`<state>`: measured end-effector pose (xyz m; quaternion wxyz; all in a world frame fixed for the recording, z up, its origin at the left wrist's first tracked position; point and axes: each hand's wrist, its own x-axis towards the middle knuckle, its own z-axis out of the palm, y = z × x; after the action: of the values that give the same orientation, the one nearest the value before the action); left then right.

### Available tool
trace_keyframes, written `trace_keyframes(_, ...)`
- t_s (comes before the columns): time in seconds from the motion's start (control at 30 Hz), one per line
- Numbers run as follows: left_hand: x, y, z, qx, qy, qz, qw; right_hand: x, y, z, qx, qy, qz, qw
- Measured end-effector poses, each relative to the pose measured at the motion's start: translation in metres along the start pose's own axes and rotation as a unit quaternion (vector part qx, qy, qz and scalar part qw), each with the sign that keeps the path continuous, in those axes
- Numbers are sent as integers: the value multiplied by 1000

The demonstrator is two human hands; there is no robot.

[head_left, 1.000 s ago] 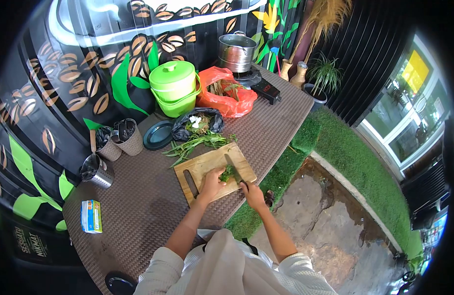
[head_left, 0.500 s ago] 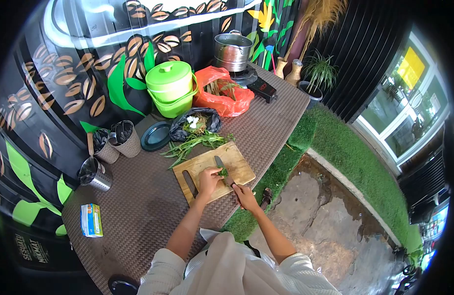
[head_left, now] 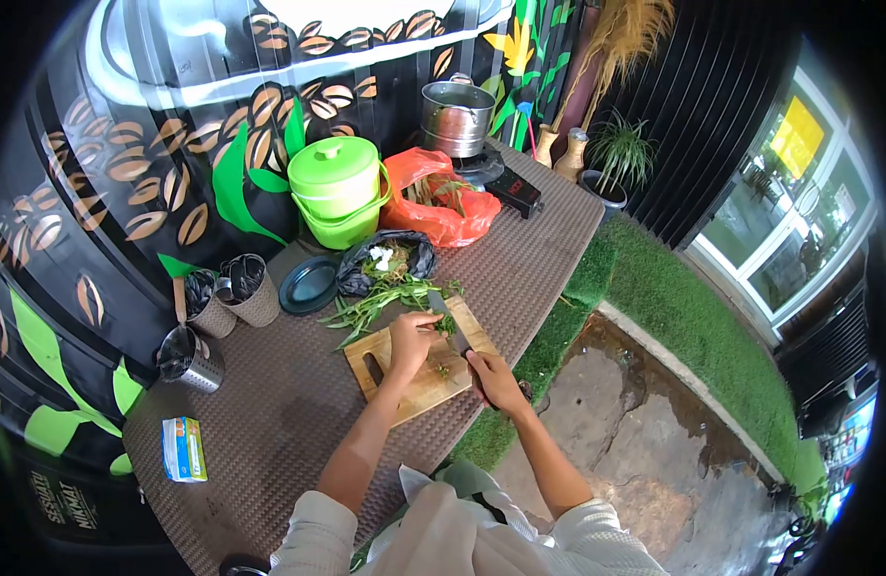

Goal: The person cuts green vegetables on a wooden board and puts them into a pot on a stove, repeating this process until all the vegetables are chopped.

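My right hand (head_left: 497, 380) is wrapped round the handle of a kitchen knife (head_left: 458, 336), whose blade points away from me over the wooden cutting board (head_left: 416, 392). Beside the blade, the fingers of my left hand (head_left: 411, 344) are drawn together at a small bunch of chopped greens (head_left: 446, 324). Some of the bunch is hidden by those fingers. Small green scraps (head_left: 443, 372) lie on the board nearer to me. Long leafy stems (head_left: 385, 302) are heaped just past the board's far left edge.
Behind the stems stand a black plastic bag (head_left: 414, 252) with scraps, a dark plate (head_left: 308, 283), a lidded green bucket (head_left: 335, 187) and a red bag (head_left: 462, 226). A steel pot (head_left: 457, 120) sits on a stove. Utensil holders (head_left: 255, 298) and a blue-white packet (head_left: 182, 449) are left.
Both hands and the knife have shifted slightly farther over the board. Green scraps now show on the near part of the board. The camera view has tilted a little.
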<state>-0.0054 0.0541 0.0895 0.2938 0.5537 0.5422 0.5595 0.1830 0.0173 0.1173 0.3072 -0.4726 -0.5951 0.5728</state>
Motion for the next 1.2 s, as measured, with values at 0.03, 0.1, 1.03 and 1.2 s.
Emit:
trace_keyframes(0.03,6,12,0,4,7,0,1000,0,-18,-4,6,0,18,1000)
trace_keyframes(0.1,26,32,0,18,12,19,1000,12,-34,-13,14,-7,14,1000)
trace_keyframes(1.03,643,32,103,322,99,143,931,600,-227,-268,-425,184,-340,819)
trace_keyframes(1.2,653,19,106,280,76,96,952,599,-235,-276,-180,-25,-191,965)
